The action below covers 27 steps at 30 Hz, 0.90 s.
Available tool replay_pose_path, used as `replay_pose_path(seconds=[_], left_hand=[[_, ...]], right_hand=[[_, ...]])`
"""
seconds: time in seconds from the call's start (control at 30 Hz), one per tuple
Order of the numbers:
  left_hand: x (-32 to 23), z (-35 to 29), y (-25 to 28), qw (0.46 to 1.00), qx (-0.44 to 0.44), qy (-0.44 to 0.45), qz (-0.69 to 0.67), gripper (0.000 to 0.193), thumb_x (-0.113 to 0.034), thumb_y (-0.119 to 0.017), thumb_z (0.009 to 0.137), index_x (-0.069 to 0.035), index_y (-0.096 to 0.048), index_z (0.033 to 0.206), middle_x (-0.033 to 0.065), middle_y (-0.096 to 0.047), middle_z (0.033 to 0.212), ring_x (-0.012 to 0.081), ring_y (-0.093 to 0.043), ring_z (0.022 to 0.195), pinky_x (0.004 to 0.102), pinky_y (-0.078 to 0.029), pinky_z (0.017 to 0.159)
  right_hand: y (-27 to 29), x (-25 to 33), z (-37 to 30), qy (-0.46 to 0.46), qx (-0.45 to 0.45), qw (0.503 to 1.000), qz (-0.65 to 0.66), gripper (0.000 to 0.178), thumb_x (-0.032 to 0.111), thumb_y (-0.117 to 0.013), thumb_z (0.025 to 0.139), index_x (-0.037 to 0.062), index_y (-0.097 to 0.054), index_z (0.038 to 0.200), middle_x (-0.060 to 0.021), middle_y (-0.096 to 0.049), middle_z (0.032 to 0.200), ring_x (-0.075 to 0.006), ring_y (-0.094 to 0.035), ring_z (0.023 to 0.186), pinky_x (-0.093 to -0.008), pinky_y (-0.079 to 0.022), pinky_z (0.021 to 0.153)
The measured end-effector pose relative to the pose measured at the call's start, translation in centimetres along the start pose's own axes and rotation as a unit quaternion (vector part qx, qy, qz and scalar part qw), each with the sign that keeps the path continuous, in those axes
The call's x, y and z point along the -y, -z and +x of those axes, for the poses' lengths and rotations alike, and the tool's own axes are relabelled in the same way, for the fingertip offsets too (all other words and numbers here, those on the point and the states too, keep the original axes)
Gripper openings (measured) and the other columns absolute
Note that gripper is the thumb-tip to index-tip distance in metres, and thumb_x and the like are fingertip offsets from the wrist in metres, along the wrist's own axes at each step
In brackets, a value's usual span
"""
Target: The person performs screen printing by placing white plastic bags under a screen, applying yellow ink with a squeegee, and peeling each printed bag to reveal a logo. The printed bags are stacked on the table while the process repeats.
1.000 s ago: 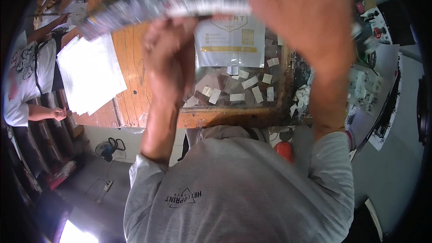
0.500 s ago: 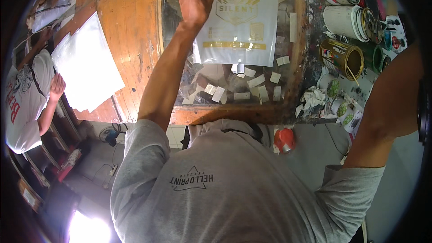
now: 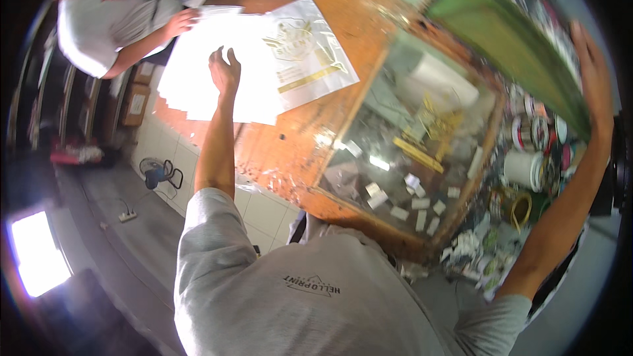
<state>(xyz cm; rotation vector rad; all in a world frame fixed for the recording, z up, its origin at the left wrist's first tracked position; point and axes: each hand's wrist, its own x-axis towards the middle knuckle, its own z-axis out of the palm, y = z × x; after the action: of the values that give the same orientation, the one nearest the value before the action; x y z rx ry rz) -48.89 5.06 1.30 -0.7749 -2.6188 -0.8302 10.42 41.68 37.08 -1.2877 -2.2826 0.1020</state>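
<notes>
My left hand (image 3: 225,72) is over the white sheets (image 3: 204,102) on the table's left side, fingers curved and apart, with nothing in it. Right of it, a clear-and-white plastic pouch (image 3: 313,53) with gold print lies slanted, partly on the sheets. At the far right, my right hand (image 3: 591,69) is at the outer edge of a tilted green printing screen (image 3: 508,36). Its fingers reach along that edge; their grip is partly hidden. Below the screen, a glass panel (image 3: 369,122) set in the table bears small paper pieces and yellow strips.
Another person's hand (image 3: 181,22) touches the sheets' far left edge. Paint cans (image 3: 524,168) and crumpled rags (image 3: 465,247) crowd the right side. The wooden table (image 3: 290,151) ends just before my body. A fan (image 3: 155,171) stands on the floor at left.
My view has turned left. The printed pouch has gone from the glass to the sheets at left, and my left hand has let go of it. The green screen has come into view.
</notes>
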Motion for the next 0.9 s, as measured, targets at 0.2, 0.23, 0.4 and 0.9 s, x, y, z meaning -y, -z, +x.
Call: replay_pose_path(seconds=[0.2,0.23,0.4,0.9], left_hand=[[9.0,1.6,1.4,0.982,0.09,0.151,0.068,0.065,-0.044,-0.055,0.103,-0.008,-0.043,0.156,0.0252,-0.031,0.165,0.045,-0.025,0.154,0.0724,-0.022,0.118],[10.5,1.9,1.9,0.978,0.093,0.173,0.071,0.067,-0.048,-0.053,0.103,-0.012,-0.04,0.159,0.0245,-0.026,0.168,0.0461,-0.019,0.156,0.0764,-0.016,0.118],[12.3,0.0,1.0,0.966,0.14,0.142,0.162,0.077,-0.065,-0.038,0.102,-0.022,-0.029,0.165,0.0221,-0.014,0.172,0.0475,-0.005,0.158,0.0836,-0.005,0.114],[1.4,-15.8,4.6,0.991,0.108,0.04,0.073,0.086,-0.054,-0.052,0.101,-0.004,-0.023,0.165,0.0346,-0.003,0.169,0.0545,0.008,0.156,0.0849,0.01,0.108]], right_hand=[[-0.5,-3.7,-1.2,0.001,0.008,1.0,-0.006,0.062,0.048,-0.052,0.108,-0.0025,-0.058,0.144,-0.0175,-0.06,0.148,-0.0275,-0.054,0.138,-0.035,-0.035,0.118],[-0.9,-3.1,-1.3,-0.021,0.022,0.999,0.021,0.062,0.048,-0.051,0.109,-0.0029,-0.058,0.144,-0.0176,-0.06,0.148,-0.0274,-0.054,0.138,-0.0354,-0.035,0.118],[-0.9,-4.1,-3.3,-0.03,0.01,1.0,0.0,0.062,0.047,-0.048,0.11,-0.0052,-0.057,0.144,-0.0179,-0.061,0.145,-0.026,-0.055,0.136,-0.0358,-0.037,0.117],[-0.9,0.2,-6.2,-0.044,-0.006,0.998,-0.044,0.066,0.051,-0.053,0.106,-0.0044,-0.06,0.141,-0.0212,-0.062,0.145,-0.0308,-0.055,0.137,-0.0361,-0.036,0.118]])
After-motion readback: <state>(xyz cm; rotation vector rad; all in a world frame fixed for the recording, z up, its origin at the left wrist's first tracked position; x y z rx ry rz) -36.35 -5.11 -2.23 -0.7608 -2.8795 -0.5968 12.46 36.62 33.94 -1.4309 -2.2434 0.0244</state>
